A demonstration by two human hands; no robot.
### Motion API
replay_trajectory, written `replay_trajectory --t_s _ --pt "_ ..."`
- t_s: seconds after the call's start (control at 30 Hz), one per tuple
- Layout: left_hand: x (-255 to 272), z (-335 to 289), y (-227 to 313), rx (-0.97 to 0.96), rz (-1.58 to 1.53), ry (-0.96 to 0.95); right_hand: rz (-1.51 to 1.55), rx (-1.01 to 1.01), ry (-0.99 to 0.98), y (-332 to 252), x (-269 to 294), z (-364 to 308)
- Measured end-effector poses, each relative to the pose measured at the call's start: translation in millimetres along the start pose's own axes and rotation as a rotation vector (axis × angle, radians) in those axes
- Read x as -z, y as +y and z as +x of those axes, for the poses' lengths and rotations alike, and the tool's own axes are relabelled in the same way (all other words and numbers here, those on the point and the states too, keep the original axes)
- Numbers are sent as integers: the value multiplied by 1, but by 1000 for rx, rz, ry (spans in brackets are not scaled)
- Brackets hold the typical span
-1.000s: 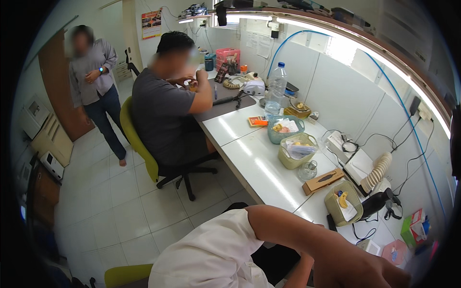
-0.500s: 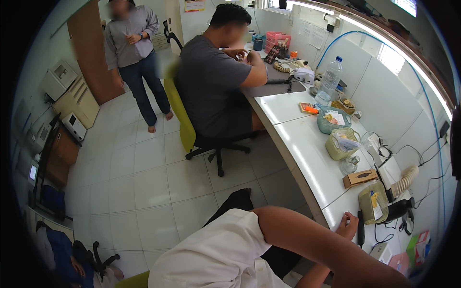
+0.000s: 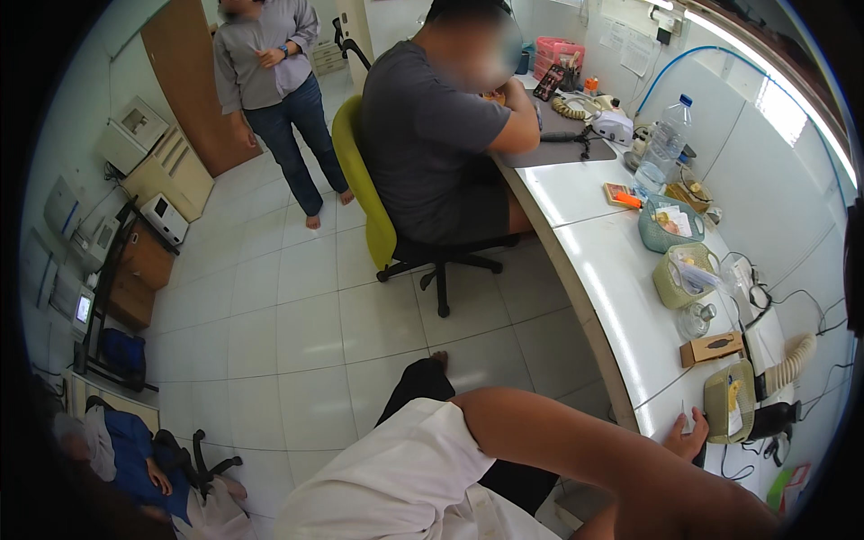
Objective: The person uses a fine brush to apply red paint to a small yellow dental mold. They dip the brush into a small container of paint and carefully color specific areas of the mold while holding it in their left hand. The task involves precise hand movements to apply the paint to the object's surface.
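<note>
A slim pale piece [image 3: 688, 418] is showing at the fingertips of your right hand [image 3: 687, 437]; cannot tell whether they are clamping it. Just right of them, a green basket [image 3: 717, 407] is standing; any sideways drift would be risking a knock.

Along the front of the glossy white tabletop [image 3: 601, 261], a bare strip runs from the person's bare hand [image 3: 688, 437] toward the dark grey mat [image 3: 562, 151]. An olive-green plastic basket [image 3: 717, 412] blocks the right, just beside the hand. Beyond it, a brown cardboard box [image 3: 711, 350], a clear glass jar [image 3: 696, 321], a pale-green plastic basket [image 3: 669, 284] and a teal plastic basket [image 3: 666, 238] line the back.
</note>
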State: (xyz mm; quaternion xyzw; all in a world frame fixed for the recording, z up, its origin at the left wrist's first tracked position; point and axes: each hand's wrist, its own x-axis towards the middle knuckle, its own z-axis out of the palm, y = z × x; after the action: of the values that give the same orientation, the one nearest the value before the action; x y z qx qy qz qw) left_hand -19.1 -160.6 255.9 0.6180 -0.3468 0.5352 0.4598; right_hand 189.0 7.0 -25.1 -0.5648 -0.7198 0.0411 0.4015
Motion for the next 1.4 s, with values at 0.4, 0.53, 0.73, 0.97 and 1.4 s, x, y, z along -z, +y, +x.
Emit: replay_trajectory --t_s 0.4,0.53,0.73,0.97,1.4 --pt "93 -401 211 731 302 973 209 348 79 -122 -38 -36" --pt "-69 -614 255 255 485 2476 442 446 -287 -202 -96 -42" --pt "-231 -622 250 1307 283 2955 646 635 -747 -355 -146 -34" --pt "-235 -561 270 1934 560 2076 746 889 -1251 -592 -148 -68" --pt "-358 -531 540 780 864 3014 1283 841 -1439 -921 -217 -79"
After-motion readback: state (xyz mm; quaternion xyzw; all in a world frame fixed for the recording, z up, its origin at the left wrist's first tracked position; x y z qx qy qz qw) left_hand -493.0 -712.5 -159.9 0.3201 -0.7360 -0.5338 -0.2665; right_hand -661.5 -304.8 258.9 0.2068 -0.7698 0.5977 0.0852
